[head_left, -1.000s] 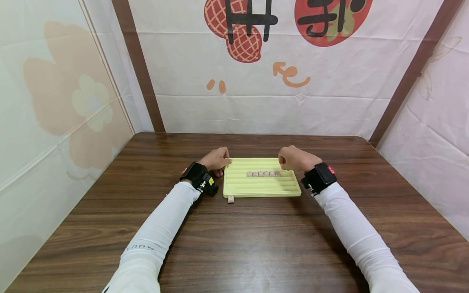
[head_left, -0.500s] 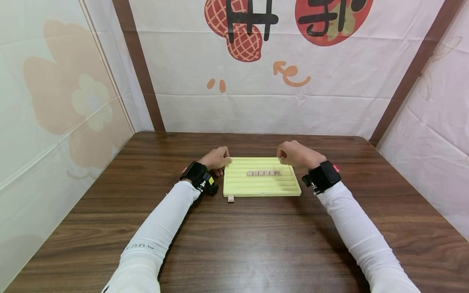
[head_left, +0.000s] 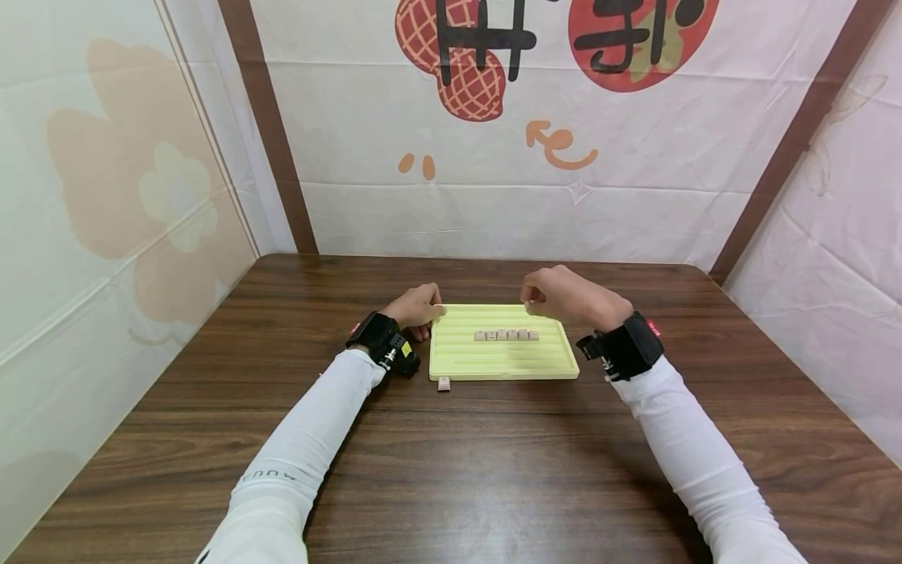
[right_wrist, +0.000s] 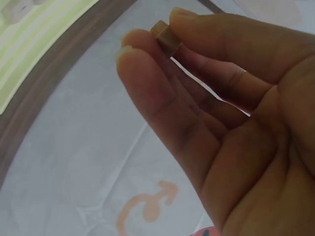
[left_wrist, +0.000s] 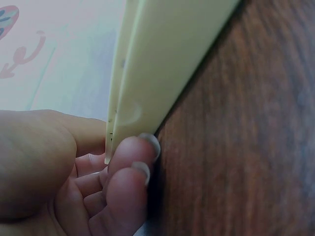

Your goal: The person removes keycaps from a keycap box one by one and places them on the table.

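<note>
A pale yellow ridged tray (head_left: 503,368) lies on the table. Several small beige tiles (head_left: 502,335) sit in a row in one of its grooves, with marks too small to read. My left hand (head_left: 413,305) grips the tray's far left part. In the left wrist view, the thumb lies on one side of the tray's edge (left_wrist: 147,83) and curled fingers (left_wrist: 127,189) press on the other. My right hand (head_left: 572,298) is raised over the tray's far right part. Its thumb and fingertips pinch a small tile (right_wrist: 166,38), brownish in the shade; the head view hides it.
One loose tile (head_left: 444,384) lies at the tray's near left corner. The brown wooden table (head_left: 465,470) runs up to a printed white cloth wall (head_left: 493,223) at the back, with cloth sides left and right.
My right hand has moved left and slightly up, toward the tray's far edge. The row's right end shows more plainly. My left hand and the tray have stayed in place.
</note>
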`<state>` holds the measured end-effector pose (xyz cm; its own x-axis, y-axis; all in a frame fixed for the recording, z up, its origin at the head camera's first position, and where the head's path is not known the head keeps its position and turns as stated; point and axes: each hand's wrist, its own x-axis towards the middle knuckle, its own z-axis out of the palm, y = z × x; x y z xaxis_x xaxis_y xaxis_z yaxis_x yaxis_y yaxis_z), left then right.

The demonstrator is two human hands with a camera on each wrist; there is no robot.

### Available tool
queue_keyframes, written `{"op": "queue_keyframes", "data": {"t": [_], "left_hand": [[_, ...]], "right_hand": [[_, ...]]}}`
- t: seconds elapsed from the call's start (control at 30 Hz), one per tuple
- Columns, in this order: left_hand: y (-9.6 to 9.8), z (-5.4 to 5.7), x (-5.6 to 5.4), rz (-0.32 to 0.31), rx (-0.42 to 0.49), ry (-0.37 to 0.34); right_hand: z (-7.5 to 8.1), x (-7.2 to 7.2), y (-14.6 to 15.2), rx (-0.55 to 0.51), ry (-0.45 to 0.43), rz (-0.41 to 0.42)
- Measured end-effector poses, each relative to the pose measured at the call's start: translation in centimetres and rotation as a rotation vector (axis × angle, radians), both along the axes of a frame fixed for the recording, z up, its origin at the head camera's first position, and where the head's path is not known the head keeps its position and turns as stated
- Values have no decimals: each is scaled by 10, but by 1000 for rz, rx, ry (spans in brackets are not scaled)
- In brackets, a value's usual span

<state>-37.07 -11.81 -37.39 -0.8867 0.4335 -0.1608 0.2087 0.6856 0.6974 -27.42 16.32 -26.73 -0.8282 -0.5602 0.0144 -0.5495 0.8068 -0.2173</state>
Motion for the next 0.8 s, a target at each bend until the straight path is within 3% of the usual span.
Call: {"op": "queue_keyframes", "data": {"t": [0.33, 0.8], "left_hand": [[-2, 6, 13, -9, -20, 62], [0, 6, 10, -8, -4, 25]], "right_hand": [[14, 23, -14, -40, -9, 70], [6, 29, -34, -26, -29, 159]]}}
